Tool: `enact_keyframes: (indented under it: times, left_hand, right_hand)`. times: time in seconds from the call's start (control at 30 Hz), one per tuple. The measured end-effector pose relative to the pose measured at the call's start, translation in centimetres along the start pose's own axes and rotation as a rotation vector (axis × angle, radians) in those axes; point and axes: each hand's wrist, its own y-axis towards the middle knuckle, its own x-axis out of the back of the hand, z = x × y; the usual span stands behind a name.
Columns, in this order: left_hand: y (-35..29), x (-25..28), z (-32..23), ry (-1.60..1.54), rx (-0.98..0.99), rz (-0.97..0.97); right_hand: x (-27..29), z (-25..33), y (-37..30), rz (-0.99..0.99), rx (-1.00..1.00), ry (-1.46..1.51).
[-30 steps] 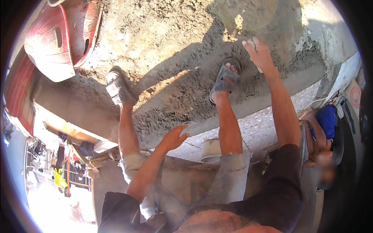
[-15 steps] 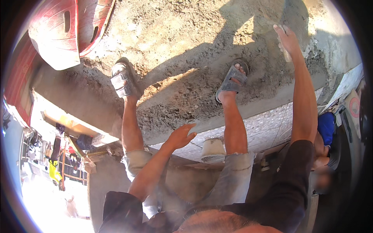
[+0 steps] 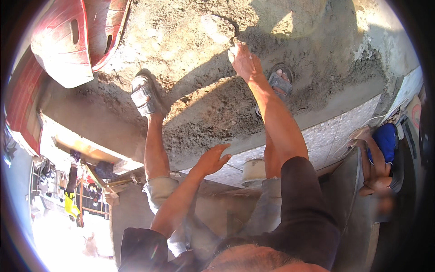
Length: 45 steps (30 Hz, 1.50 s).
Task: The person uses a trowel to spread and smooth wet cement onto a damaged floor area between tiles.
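The right hand (image 3: 246, 63) is curled around a trowel (image 3: 218, 29), best kept nearly flat over rough mortar (image 3: 204, 120); the left hand (image 3: 211, 162), loosely open, hangs empty by its near edge.

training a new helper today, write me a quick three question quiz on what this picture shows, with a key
1. Multiple choice: where in the picture are the red slotted pieces?
a) lower right
b) upper left
c) upper right

2. True or false: the left hand is empty, with its fingers extended.

3. Fill in the blank: the right hand has a ____ in its grip.

Key:
1. b
2. True
3. trowel
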Motion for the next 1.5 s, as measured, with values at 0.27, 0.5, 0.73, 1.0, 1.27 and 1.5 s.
enact_keyframes:
  times: [0.27, 0.5, 0.73, 1.0, 1.27, 1.5]
  left_hand:
    - [-0.7, 1.4, -0.7, -0.013, 0.021, 0.020]
    - [-2.1, 3.0, -1.5, -0.026, 0.057, 0.051]
    - [-3.3, 6.4, -2.0, 0.016, 0.022, 0.019]
    - [-5.0, 9.6, -3.4, 0.135, -0.131, -0.035]
    - [-6.9, 15.5, -4.6, 0.452, -0.246, -0.063]
    - [-8.3, 18.0, -8.6, 0.596, -0.370, -0.126]
  right_hand:
    - [8.2, -15.4, 0.8, -0.173, -0.322, -0.142]
    - [2.0, -0.5, 0.9, -0.007, -0.678, 0.842]
    - [-1.0, 4.7, -2.8, 0.183, -0.350, 0.379]
    - [3.5, -3.8, 0.7, 0.085, -0.463, 0.042]
    - [9.8, -5.5, -12.2, -0.037, -0.746, 0.142]
    - [5.8, 4.1, -13.2, -0.075, -0.446, 0.061]
